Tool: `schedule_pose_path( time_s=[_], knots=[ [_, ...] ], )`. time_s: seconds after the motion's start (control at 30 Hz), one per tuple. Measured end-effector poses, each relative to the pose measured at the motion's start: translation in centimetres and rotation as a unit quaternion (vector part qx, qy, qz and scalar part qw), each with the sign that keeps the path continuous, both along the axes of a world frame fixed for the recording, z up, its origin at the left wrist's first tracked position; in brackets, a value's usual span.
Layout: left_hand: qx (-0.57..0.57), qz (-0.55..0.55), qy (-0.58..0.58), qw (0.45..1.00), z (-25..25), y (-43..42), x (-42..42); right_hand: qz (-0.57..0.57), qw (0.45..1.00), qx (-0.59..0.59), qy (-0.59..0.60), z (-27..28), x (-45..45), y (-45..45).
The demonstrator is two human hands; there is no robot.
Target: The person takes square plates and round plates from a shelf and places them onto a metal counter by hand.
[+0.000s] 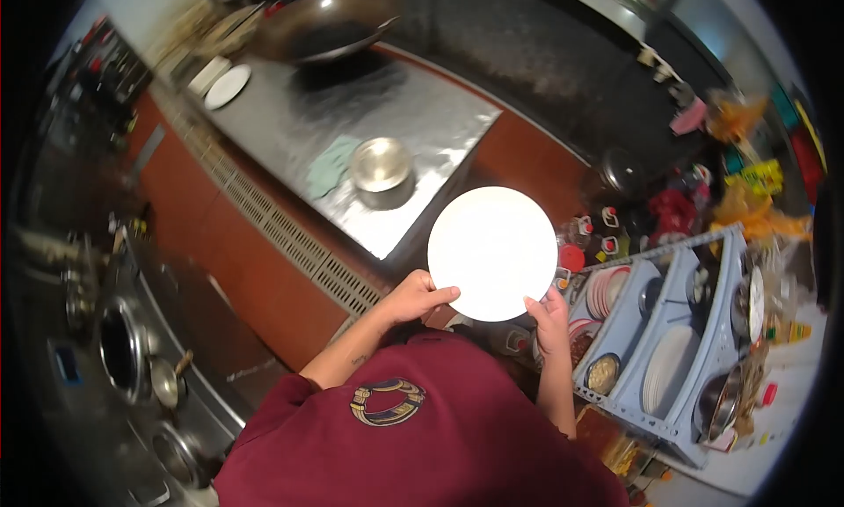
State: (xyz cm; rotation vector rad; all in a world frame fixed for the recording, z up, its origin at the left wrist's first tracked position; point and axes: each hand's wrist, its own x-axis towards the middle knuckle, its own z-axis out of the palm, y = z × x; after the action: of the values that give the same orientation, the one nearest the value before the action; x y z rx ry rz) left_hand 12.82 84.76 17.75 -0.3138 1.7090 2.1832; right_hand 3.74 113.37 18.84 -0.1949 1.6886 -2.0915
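Note:
A round white plate (492, 252) is held out in front of my chest, its broad face turned up toward me. My left hand (418, 296) grips its lower left edge with the thumb on top. On the lower right edge, my right hand (550, 317) is closed with its thumb over the rim. The fingers beneath the plate are hidden. Beyond it, a metal pot (381, 166) stands near the close end of a steel table (448, 142), beside a pale green cloth (332, 168).
A large wok (325, 28) sits at the table's far end, near another white plate (228, 87). To the right stands a grey-blue rack (673, 287) with stacked plates (668, 366). Bottles crowd the floor behind it. A stove counter (220, 375) lies left, past a floor drain grate (264, 217).

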Motion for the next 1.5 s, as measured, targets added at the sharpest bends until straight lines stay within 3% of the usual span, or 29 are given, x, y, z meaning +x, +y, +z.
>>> schedule_pose_path(
  time_s=[0.4, 0.73, 1.03, 1.33, 1.5],
  knots=[
    [-0.106, 0.2, 0.023, 0.974, -1.0, -15.4, 19.6, 0.222, 0.973, 0.049, -0.032, -0.6, 8.6, -21.4],
    [-0.133, 0.337, -0.005, 0.932, -0.7, -20.4, 29.7, 0.343, 0.936, 0.071, -0.044, -1.0, 13.8, -32.9],
    [-0.153, 0.426, -0.05, 0.89, -2.0, -22.4, 32.1, 0.432, 0.894, 0.089, -0.078, -1.0, 13.7, -40.6],
    [-0.17, 0.495, -0.108, 0.845, -4.2, -30.1, 30.8, 0.494, 0.862, 0.067, -0.093, -2.7, 10.9, -52.6],
    [-0.097, 0.533, -0.08, 0.837, -3.0, -35.7, 26.8, 0.496, 0.862, 0.051, -0.097, -2.1, 7.4, -58.5]
  ],
)
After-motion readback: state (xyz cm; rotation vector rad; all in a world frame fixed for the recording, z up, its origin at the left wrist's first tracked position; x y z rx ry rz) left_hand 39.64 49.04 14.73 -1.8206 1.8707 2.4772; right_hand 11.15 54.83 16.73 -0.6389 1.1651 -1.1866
